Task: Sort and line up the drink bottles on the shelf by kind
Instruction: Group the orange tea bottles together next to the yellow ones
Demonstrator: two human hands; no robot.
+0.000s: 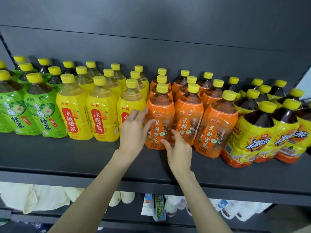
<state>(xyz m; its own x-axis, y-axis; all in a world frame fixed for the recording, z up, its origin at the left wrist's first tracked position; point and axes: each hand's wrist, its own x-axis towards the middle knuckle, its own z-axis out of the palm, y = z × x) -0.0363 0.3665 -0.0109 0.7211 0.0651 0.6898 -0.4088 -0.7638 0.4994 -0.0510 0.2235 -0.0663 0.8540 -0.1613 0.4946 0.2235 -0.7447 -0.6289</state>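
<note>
**Head view: our two hands flank the front jasmine honey tea bottle [159, 118] on the shelf [67, 153].**

The bottle stands upright at the front left of the orange group, its long axis vertical, yellow cap up and label facing us. Our left hand [134, 132] is just left of it, fingers straight against its side, between it and the yellow pear drink bottle [131, 101]. Our right hand [179, 152] is below and right of it, fingers loosely spread, thumb at its lower front, gripping nothing. The left hand looks closer, so we judge a small squaring nudge comes next.
</note>
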